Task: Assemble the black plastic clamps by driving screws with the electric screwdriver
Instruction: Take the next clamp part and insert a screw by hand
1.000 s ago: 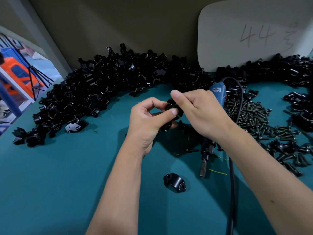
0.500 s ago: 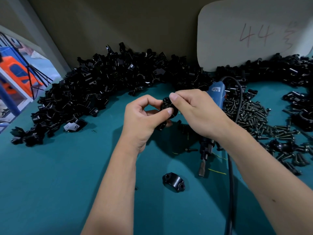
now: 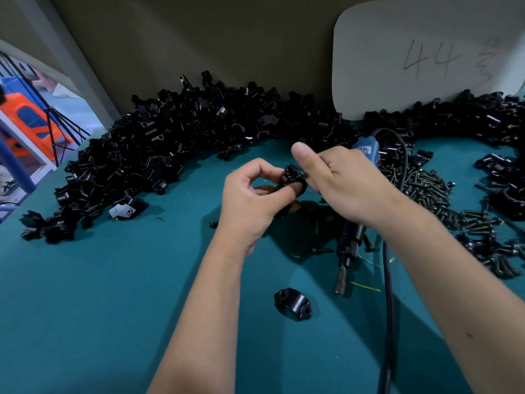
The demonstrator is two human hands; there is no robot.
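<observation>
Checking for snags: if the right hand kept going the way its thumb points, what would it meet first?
Probably the pile of black clamp parts at the back; the right hand has bare table before that. Depth is unclear.

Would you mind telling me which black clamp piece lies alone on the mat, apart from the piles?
The curved clamp half lies nearest the camera, between the forearms, with two screw holes showing. The other loose pieces sit heaped in the clamp pile by the wall.

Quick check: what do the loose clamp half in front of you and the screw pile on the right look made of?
Clamp half: looks like glossy black moulded plastic, given its smooth rounded edges and soft highlights; coated metal can't be ruled out. Screw pile: dark metal, probably blackened steel, with thin glints along the shanks; the coating can't be told.
</observation>
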